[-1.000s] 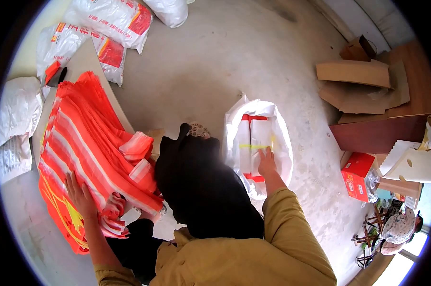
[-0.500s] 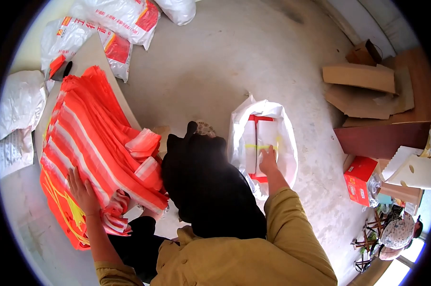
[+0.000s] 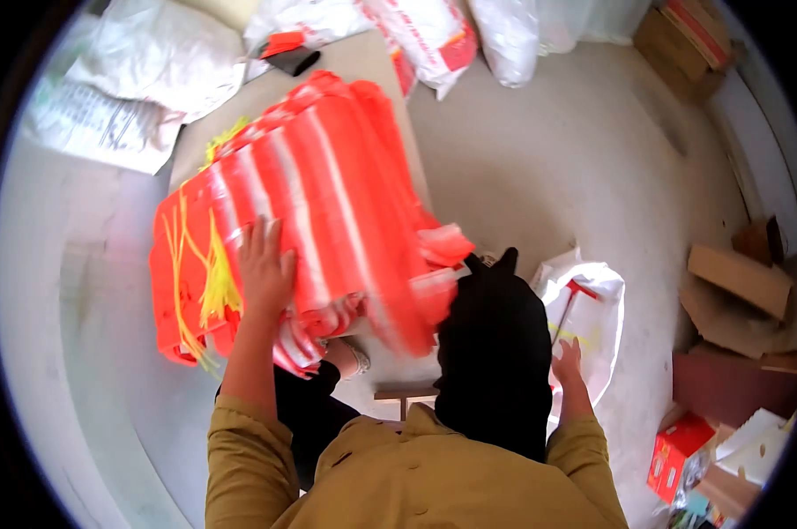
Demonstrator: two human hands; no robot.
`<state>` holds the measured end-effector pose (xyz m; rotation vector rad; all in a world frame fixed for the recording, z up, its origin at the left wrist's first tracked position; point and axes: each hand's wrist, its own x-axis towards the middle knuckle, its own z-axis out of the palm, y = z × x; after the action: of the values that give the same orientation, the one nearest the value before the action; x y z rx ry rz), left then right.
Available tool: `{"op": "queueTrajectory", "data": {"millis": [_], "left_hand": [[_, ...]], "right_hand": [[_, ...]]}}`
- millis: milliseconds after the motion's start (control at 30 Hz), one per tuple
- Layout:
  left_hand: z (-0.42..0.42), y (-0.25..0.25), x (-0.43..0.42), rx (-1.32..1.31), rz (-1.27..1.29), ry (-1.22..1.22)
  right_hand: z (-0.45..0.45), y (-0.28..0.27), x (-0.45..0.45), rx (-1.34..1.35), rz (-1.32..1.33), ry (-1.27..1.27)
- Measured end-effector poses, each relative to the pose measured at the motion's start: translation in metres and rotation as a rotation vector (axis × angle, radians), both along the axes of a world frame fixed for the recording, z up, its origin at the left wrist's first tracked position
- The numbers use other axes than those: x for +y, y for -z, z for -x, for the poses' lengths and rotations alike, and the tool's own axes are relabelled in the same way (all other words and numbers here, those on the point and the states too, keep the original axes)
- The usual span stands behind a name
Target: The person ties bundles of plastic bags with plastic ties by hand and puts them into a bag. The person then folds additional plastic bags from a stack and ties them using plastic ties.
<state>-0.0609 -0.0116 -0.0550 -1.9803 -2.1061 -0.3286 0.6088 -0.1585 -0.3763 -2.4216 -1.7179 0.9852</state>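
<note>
On the bench (image 3: pixel 407 141) to your left, the red-and-white striped stack (image 3: pixel 306 203) lies fanned out in loose layers, its near corner hanging toward your black-clad right knee (image 3: pixel 495 353). Your left hand (image 3: pixel 266 269) rests on it palm down, fingers spread, pinching nothing that shows. Your right hand (image 3: pixel 568 360) is down in the white sack (image 3: pixel 612 309) on the floor, beside a pale, red-edged bundle (image 3: pixel 585 310); its fingers look slightly parted, but you cannot tell from this view whether they grip anything.

The stack could slide, I'd judge: the layers look slippery, one palm holds them, and a lean toward the sack might drag that hand along. The overhanging corner could also catch on your knee. The sack's soft rim may fold over your wrist, and the yellow cords (image 3: pixel 218 282) beside your left hand could snag a finger.

Your knee stands between stack and sack, so anything passed across must clear it. Past the bench's far end sit plump white sacks (image 3: pixel 165 57), with a dark object (image 3: pixel 293 60) on the bench near them. To your right, an open cardboard box (image 3: pixel 738 282) and a red box (image 3: pixel 681 454) crowd that side
</note>
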Motion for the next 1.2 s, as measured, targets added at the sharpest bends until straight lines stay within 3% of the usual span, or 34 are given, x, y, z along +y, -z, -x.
{"op": "queueTrajectory", "data": {"millis": [67, 167, 267, 300, 367, 400, 467, 533, 600, 667, 833, 1200], "left_hand": [[-0.002, 0.000, 0.000, -0.022, -0.029, 0.015], [-0.004, -0.008, 0.000, -0.060, 0.025, -0.021], [0.000, -0.013, 0.004, -0.074, 0.088, -0.034], [0.003, -0.013, 0.007, -0.079, 0.097, -0.026], [0.011, -0.015, 0.014, -0.109, 0.114, 0.000], [0.014, -0.016, 0.015, -0.124, 0.125, 0.014], [0.017, -0.027, 0.014, -0.183, 0.163, 0.033], [0.017, -0.034, 0.010, -0.199, 0.177, 0.031], [0.015, -0.042, -0.001, -0.195, 0.189, 0.022], [0.017, -0.042, -0.014, -0.204, 0.186, 0.016], [0.030, -0.034, -0.026, -0.212, 0.114, 0.019], [0.046, -0.027, -0.013, -0.301, 0.090, 0.000]], "right_hand": [[0.001, -0.018, 0.009, 0.023, -0.019, 0.017], [-0.013, -0.023, 0.047, 0.040, -0.264, 0.022], [0.008, -0.097, 0.119, 0.143, -0.465, -0.035], [0.014, -0.100, 0.146, 0.301, -0.554, 0.048], [0.086, -0.218, 0.185, 0.243, -0.614, -0.110], [0.113, -0.251, 0.203, 0.249, -0.648, -0.222], [0.194, -0.342, 0.213, 0.417, -0.518, -0.296], [0.266, -0.387, 0.215, 0.398, -0.539, -0.606], [0.328, -0.402, 0.215, 0.211, -0.706, -1.040], [0.385, -0.408, 0.209, 0.196, -0.724, -1.253], [0.454, -0.375, 0.234, 0.047, -0.635, -1.268], [0.461, -0.361, 0.262, 0.069, -0.655, -1.265]]}}
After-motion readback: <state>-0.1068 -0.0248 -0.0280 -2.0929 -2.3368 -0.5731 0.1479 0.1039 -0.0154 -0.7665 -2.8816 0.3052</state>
